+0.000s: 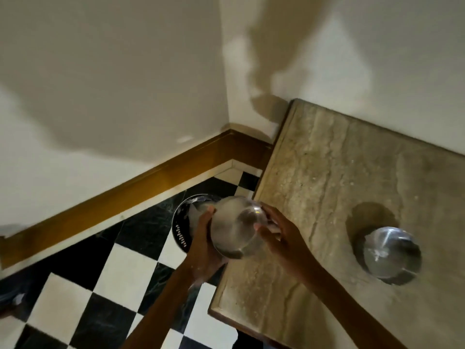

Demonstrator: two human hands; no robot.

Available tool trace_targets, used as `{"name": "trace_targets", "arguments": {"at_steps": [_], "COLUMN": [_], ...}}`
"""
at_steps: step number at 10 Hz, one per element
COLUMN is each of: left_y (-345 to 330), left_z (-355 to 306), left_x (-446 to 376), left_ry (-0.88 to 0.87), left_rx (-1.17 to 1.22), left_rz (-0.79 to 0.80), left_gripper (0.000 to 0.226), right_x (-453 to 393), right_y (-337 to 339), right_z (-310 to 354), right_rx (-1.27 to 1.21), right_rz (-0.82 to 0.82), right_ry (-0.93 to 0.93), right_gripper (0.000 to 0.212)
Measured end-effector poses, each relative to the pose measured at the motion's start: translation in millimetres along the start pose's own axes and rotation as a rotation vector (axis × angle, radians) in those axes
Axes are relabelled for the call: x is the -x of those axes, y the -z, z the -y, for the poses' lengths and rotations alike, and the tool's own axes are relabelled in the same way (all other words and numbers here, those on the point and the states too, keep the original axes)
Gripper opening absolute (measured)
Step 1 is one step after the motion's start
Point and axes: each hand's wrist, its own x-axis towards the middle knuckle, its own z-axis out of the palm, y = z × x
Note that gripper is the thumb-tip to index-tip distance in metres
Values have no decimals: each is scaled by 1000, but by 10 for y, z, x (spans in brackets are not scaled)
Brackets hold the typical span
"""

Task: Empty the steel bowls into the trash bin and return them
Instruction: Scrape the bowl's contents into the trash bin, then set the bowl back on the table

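Both hands grasp one steel bowl (pixel 236 229) between them: left hand (pixel 201 238) on its left side, right hand (pixel 276 230) on its right, above the trash bin (pixel 182 222).

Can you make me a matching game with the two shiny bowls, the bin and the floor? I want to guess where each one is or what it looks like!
Things:
1. held steel bowl
2. other steel bowl
3. trash bin
4. floor

Clues:
A. black and white squares
B. resting on the stone table
C. on the floor, below the hands
D. tipped, between the left hand and the right hand

Pairs: 1-D, 2-B, 3-C, 4-A
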Motion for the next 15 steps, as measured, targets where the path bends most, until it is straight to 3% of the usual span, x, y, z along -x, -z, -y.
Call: {"name": "trace_targets", "arguments": {"at_steps": [1,2,3,5,7,8,11,12,13,15], "left_y": [-406,-858,-1381,-2324,-2842,-3031,-3047,-2879,-2674,-2531], "left_z": [71,147,254,356,303,277,360,594,972,1527], "left_x": [-91,-270,-483,-943,-1312,-1464,-1287,-1076,-824,-359], "left_ry": [78,109,95,-54,-88,-192,-330,-315,-212,-66], "left_rx": [-37,-166,-296,-594,-600,-585,-513,-558,-634,-589], "left_rz": [-5,-116,-161,-179,-202,-196,-250,-294,-281,-274], "left_gripper": [67,73,54,43,39,19,34,25,25,18], "right_x": [178,270,302,72,-262,-353,24,457,858,1204], "right_y": [357,757,1266,2113,2526,2654,2665,2623,2534,2259], "right_z": [-12,-112,-209,-367,-452,-439,-458,-669,-889,-1089], "right_rx": [-120,-187,-240,-363,-161,-115,-76,205,332,280], "right_rz": [-107,-252,-347,-391,-457,-489,-540,-577,-540,-638], "right_ry": [-63,-151,-272,-422,-394,-357,-231,-265,-354,-390], "right_gripper": [47,39,41,51,55,59,44,42,41,25]}}
